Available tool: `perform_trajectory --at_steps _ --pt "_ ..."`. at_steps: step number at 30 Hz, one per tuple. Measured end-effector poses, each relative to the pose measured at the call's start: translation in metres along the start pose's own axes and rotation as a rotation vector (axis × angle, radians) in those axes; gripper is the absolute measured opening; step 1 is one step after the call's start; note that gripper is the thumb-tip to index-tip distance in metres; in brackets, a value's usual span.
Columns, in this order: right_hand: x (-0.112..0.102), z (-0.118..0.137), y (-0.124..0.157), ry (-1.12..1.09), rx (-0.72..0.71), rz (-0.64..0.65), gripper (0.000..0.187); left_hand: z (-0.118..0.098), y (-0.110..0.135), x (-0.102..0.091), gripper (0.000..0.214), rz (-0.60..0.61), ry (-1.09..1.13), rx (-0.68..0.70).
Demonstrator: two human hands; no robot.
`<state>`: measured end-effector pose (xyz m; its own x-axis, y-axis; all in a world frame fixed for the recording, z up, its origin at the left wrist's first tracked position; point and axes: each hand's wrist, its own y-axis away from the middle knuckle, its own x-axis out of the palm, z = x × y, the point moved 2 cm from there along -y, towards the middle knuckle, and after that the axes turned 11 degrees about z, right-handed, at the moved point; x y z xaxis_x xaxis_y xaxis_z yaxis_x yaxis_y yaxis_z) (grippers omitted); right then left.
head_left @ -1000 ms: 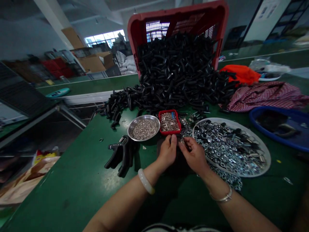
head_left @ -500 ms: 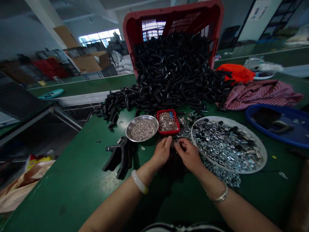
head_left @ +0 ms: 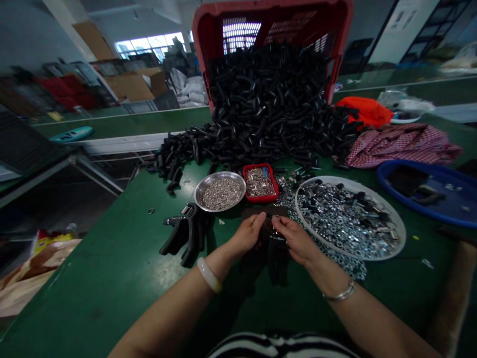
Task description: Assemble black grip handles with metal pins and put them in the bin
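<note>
Two bare hands working close: left hand [head_left: 246, 234] gripping a matte black plastic part [head_left: 278, 261], right hand [head_left: 294, 239] pinching a small silver metal piece [head_left: 276, 231] against it; keep pinch tight, parts tiny.

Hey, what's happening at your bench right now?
Left hand, right hand close together above black plastic pieces. Small metal bit at fingertips, grip unclear. Round tray of steel nuts and washers beside right hand. Nothing blocking.

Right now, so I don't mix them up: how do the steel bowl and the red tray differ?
The steel bowl is round; the red tray is rectangular. The bowl is bare metal, the tray red. The bowl holds fine silvery pieces, the tray longer ones. Both hold small metal parts on the green bench.
</note>
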<state>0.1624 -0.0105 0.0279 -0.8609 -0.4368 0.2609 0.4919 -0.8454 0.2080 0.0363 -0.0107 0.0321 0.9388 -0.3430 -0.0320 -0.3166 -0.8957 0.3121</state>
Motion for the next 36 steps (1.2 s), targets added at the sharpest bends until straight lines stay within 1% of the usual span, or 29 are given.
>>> perform_trajectory --at_steps 2,4,7,8,12,15,17,19,22,25,30,32,33,34,36 --pt "-0.003 0.004 0.001 0.195 -0.020 -0.036 0.040 0.000 0.001 0.000 0.043 -0.014 -0.002 0.039" --pt "-0.004 0.008 0.002 0.449 -0.090 -0.069 0.038 -0.001 0.002 0.001 0.045 -0.025 0.002 0.066" --pt "-0.004 0.011 0.003 0.787 -0.181 -0.067 0.034 0.002 0.003 0.003 0.048 -0.034 -0.014 0.114" --pt "-0.004 0.011 0.004 0.872 -0.177 -0.061 0.033 0.003 0.003 0.003 0.048 -0.029 -0.024 0.125" --pt "0.000 0.014 0.009 1.120 -0.082 -0.067 0.029 0.009 0.001 0.004 0.048 -0.003 -0.067 0.123" --pt "0.002 0.021 0.011 1.236 -0.081 -0.064 0.025 0.003 0.000 0.001 0.046 -0.031 -0.135 0.188" --pt "0.001 0.026 0.010 1.249 -0.097 -0.019 0.022 -0.004 0.001 -0.001 0.044 -0.060 -0.203 0.245" --pt "0.000 0.030 0.008 1.223 -0.102 0.057 0.021 -0.009 0.001 -0.003 0.042 -0.085 -0.266 0.285" --pt "-0.004 0.031 0.005 1.180 -0.116 0.145 0.020 -0.012 0.002 -0.004 0.040 -0.104 -0.320 0.299" --pt "-0.004 0.030 0.004 1.153 -0.147 0.149 0.016 -0.011 0.003 -0.003 0.039 -0.124 -0.351 0.273" --pt "-0.003 0.026 0.003 1.115 -0.169 0.129 0.012 -0.009 0.005 0.002 0.039 -0.129 -0.472 0.258" --pt "-0.003 0.023 -0.001 1.027 -0.197 0.141 0.011 -0.009 0.000 0.000 0.040 -0.136 -0.468 0.251" --pt "-0.003 0.021 -0.004 0.951 -0.185 0.153 0.011 -0.009 -0.003 -0.002 0.042 -0.130 -0.449 0.248" --pt "-0.004 0.018 -0.007 0.852 -0.145 0.163 0.013 -0.010 -0.007 -0.005 0.044 -0.114 -0.426 0.244" --pt "-0.006 0.011 -0.014 0.606 0.002 0.174 0.021 -0.014 -0.013 -0.013 0.049 -0.092 -0.399 0.244"
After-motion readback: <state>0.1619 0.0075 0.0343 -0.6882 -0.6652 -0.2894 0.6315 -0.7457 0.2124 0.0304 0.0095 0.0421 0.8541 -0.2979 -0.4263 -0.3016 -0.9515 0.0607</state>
